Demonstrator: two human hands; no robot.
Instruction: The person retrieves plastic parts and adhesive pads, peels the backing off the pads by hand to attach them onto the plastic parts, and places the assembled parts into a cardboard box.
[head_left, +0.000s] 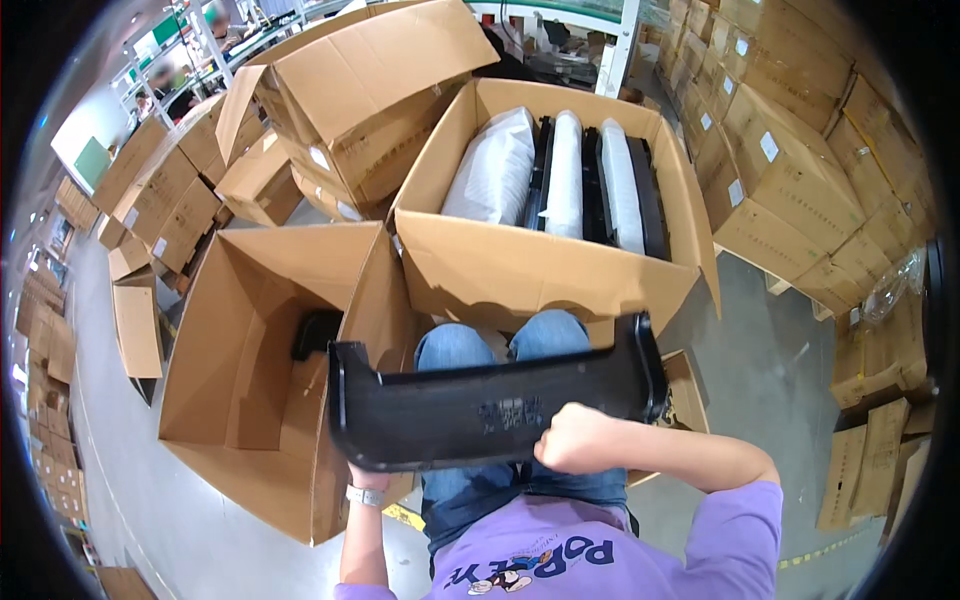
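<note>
A long black plastic housing [450,405] with raised ends lies across my lap, and faint markings show on its inner face. My left hand [366,478] holds it at the near left corner; most of the fingers are hidden beneath the part. Closed into a fist, my right hand [577,440] rests against the near edge, right of the middle. Whatever that fist may hold is hidden.
An open carton [530,265] ahead holds black parts and white foam-wrapped pieces [565,170]. At my left stands another open carton [255,440] with a black piece [315,333] inside. Stacked boxes [790,170] line the right side; more cartons [370,110] stand at the far left.
</note>
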